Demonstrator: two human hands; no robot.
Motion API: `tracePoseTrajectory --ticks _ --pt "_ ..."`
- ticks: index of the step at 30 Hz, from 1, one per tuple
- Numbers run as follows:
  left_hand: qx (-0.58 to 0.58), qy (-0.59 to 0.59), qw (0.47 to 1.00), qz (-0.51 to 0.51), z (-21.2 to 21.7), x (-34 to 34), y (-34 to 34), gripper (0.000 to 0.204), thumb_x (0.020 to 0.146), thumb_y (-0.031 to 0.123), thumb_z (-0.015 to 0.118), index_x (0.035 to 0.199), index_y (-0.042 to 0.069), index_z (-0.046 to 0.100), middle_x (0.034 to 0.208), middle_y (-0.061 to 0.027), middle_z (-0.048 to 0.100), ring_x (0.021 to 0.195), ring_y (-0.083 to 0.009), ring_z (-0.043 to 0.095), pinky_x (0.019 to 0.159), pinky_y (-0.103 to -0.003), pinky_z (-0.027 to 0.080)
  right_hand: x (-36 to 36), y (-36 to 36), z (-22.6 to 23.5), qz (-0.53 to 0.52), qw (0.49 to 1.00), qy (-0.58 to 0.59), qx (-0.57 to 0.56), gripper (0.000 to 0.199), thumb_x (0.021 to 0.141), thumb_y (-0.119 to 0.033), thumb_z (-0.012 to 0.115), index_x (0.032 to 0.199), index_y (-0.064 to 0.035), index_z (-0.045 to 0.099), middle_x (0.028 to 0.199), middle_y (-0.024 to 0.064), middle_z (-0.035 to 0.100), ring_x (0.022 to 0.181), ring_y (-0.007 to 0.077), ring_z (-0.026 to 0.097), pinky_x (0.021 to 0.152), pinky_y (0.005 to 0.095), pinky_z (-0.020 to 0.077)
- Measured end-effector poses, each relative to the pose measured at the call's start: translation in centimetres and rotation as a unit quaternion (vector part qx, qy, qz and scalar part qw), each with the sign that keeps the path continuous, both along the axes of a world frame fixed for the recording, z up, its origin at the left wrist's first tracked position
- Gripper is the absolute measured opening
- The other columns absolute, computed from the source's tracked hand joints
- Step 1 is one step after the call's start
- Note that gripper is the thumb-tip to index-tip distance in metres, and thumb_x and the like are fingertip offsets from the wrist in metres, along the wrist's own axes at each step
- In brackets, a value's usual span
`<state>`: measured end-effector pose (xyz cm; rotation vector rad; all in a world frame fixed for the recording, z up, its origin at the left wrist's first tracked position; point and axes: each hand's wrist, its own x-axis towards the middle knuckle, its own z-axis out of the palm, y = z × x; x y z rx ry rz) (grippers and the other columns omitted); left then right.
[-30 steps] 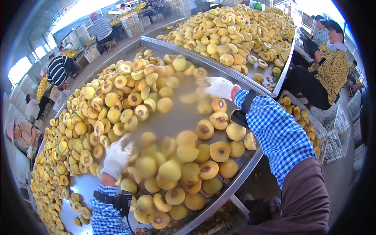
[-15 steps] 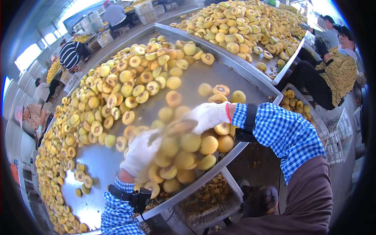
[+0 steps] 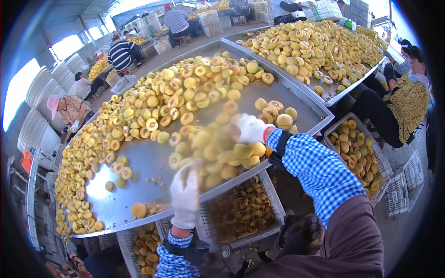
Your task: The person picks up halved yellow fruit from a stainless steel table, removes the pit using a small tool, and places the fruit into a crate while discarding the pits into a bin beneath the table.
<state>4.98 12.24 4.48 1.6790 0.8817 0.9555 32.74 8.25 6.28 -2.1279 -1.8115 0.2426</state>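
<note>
- The near metal tray (image 3: 139, 162) has a raised rim and holds most of the yellow fruit; a broad pile (image 3: 157, 102) of halves, many showing a brown hollow, runs along its far side and round to its left.
- The loose fruit (image 3: 208, 146) at the hands lies in this tray, toward its near right edge; much of it is blurred.
- The right hand (image 3: 252, 129), in a white glove, is at the far right side of this loose fruit; its fingertips are blurred, so I cannot tell whether they pinch any.
- The left hand (image 3: 185, 192), also gloved, is over the tray's near edge, beside the fruit; its fingers point away from the person, blurred at the tips, and I cannot tell whether they grip anything.
- A small group of fruit (image 3: 278, 113) sits in the tray just beyond the right hand.
- The far tray (image 3: 329, 92), set against the near one, carries a high heap (image 3: 310, 48) of similar fruit.
- Below the near edge, a pale crate (image 3: 274, 197) holds brownish-yellow pieces (image 3: 248, 204).
- To its left, a second crate (image 3: 128, 252) contains yellow fruit pieces (image 3: 146, 250).
- On the right, a third crate (image 3: 378, 155) is filled with yellow fruit (image 3: 354, 150).
- Slatted white crates (image 3: 397, 194) stand beside it, farther right.
</note>
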Motion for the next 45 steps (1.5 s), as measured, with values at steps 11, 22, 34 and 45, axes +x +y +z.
tracePoseTrajectory --ticks 11,22,34,45 --pt "-0.37 -0.348 0.848 -0.15 2.2 2.4 -8.5 0.06 0.091 0.054 0.048 0.129 0.007 0.043 0.12 -0.0139 0.054 0.107 -0.0267 0.055 0.089 -0.036 0.046 -13.4 -10.7 3.2 0.023 0.932 0.283 0.224 0.054 0.077 -0.041 0.072 0.116 -0.0066 0.057 0.113 0.0167 0.058 0.108 0.0325 0.055 0.093 0.0385 0.0434" --pt "-0.178 -0.191 0.957 -0.125 0.5 -3.4 -13.1 0.064 0.097 0.056 0.027 0.124 0.004 0.052 0.111 -0.0069 0.06 0.099 -0.0146 0.058 0.087 -0.028 0.047 -19.8 -17.6 1.2 0.008 0.88 0.438 0.183 0.066 0.072 -0.027 0.077 0.129 -0.0098 0.047 0.113 0.0116 0.059 0.106 0.0269 0.057 0.094 0.0347 0.0444" --pt "-0.418 -0.206 0.878 -0.111 -2.1 -5.0 -11.1 0.025 0.096 0.029 0.047 0.098 0.006 0.056 0.089 -0.0024 0.058 0.081 -0.0144 0.056 0.075 -0.028 0.047 -21.1 -17.6 -0.5 0.024 0.96 0.247 0.131 0.063 0.077 -0.025 0.071 0.133 -0.0126 0.044 0.117 0.0172 0.055 0.105 0.0378 0.056 0.089 0.0417 0.047" --pt "-0.491 -0.118 0.842 -0.187 -2.1 -3.7 -8.4 0.048 0.093 0.047 0.043 0.117 0.007 0.053 0.111 -0.0101 0.059 0.098 -0.0232 0.059 0.082 -0.036 0.05 -18.2 -15.6 -0.8 0.077 0.984 0.142 0.08 0.065 0.078 -0.037 0.069 0.133 -0.0122 0.044 0.108 0.0181 0.055 0.094 0.0383 0.059 0.081 0.0437 0.0492"
